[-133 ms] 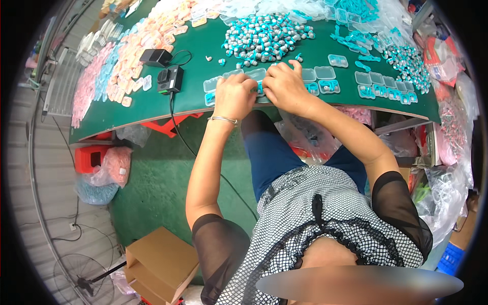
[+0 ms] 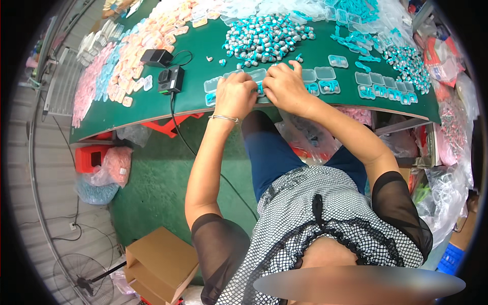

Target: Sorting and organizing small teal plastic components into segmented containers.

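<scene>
Landmark: the pile of grey-and-teal pieces (image 2: 267,40), heaped on the green table (image 2: 201,53).
Row of clear cases (image 2: 329,85): on the person's side of the pile, along the table's near edge; lids stand open where they show, with teal pieces inside; the middle is covered by the hands.
Left hand (image 2: 236,94): over the row, toward the person from the pile's left part; fingers bent down, close beside the other hand's.
Right hand (image 2: 283,87): over the row, toward the person from the pile's middle and right part; most fingers curl downward, one points up toward the pile.
Grip: fingertips are largely hidden, so I cannot tell whether either hand's fingers pinch a piece.
Loose pieces (image 2: 222,62): a few lie just beside the pile, on its near side.
Single case (image 2: 337,61): right of the pile and slightly nearer the person.
Second row of cases (image 2: 379,89): farther right of the pile and nearer the person, open, teal pieces inside.
Black box with cable (image 2: 170,80): left of the pile and nearer the person.
Peach cases (image 2: 133,61): well left of the pile, heaped.
</scene>
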### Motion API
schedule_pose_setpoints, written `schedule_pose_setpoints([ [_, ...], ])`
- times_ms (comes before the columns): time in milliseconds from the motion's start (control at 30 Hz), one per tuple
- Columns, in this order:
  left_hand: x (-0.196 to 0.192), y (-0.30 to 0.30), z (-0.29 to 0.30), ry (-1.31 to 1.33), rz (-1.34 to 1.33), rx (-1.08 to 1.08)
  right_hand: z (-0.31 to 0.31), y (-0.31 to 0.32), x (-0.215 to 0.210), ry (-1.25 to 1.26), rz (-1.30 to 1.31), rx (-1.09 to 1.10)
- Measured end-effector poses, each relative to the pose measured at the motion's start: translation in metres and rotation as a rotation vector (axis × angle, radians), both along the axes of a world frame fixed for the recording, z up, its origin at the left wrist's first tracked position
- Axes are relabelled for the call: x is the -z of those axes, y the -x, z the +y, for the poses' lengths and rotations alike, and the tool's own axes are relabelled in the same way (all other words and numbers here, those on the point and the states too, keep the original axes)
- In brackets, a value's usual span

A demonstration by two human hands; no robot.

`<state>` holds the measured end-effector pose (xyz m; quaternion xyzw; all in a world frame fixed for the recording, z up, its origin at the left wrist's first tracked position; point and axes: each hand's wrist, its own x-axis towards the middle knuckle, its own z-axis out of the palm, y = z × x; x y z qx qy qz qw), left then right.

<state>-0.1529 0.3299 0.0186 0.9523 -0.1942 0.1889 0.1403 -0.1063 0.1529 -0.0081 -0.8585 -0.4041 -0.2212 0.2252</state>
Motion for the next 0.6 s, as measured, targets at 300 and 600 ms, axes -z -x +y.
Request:
schedule_pose_setpoints([
  [300, 0.004, 0.004, 0.009, 0.155, -0.001, -0.028, -0.001, 0.001, 0.0, 0.001, -0.003, 0.005],
  [600, 0.007, 0.003, -0.006, -0.096, -0.192, -0.05, 0.001, 0.0, 0.002, -0.002, -0.019, 0.006],
])
